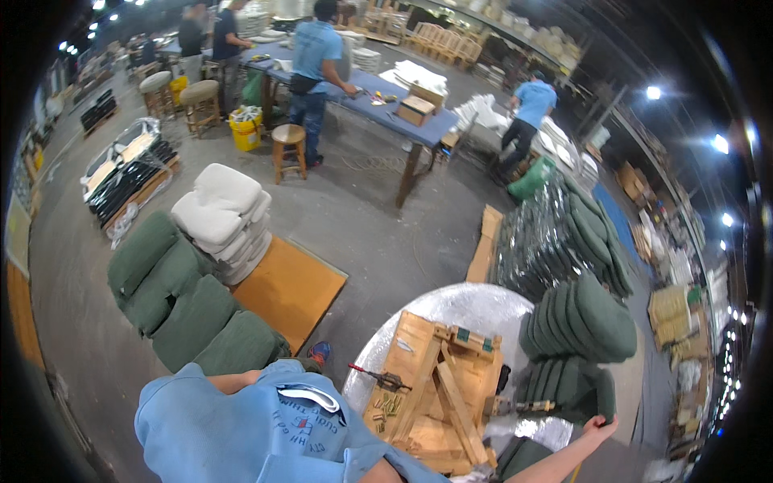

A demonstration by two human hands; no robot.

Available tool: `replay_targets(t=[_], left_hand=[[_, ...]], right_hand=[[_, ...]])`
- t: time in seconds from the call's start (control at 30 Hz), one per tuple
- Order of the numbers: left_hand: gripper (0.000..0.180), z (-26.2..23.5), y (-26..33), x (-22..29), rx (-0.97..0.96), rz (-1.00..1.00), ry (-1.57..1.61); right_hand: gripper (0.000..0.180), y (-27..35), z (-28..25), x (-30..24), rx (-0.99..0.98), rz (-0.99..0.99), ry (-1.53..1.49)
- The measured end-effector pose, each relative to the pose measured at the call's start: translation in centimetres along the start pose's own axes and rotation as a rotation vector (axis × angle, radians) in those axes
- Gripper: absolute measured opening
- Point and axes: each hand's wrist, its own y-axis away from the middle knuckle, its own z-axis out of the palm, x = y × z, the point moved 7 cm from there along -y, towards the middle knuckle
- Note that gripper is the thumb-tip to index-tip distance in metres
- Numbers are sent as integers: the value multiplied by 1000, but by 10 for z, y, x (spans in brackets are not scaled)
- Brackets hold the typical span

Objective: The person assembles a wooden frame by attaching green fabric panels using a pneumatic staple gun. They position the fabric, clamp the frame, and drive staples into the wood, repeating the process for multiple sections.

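Head view: we see our right hand reaching out, fingers curled on the edge of a green seat cushion in the stack, presumably kept beside the wooden chair frame on the round silver table; left hand unseen, so its state cannot be told; brass fasteners lie loose

Dark green cushions, pale wooden frame, blue shirt.
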Motion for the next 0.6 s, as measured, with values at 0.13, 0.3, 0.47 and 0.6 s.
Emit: replay_targets(t=[0.13, 0.3, 0.47, 0.6], left_hand=[[36, -30, 14, 3, 48, -67, 341], [20, -1, 21, 204, -143, 144, 862], [52, 78, 188, 505, -480, 766, 441], [63, 197, 264, 579, -979, 710, 255]], right_hand=[[31, 109, 20, 66, -48, -54, 28], [43, 342, -53, 114, 239, -477, 348], [60, 434, -138, 198, 75, -529, 435], [60, 524, -130, 262, -132, -434, 672]])
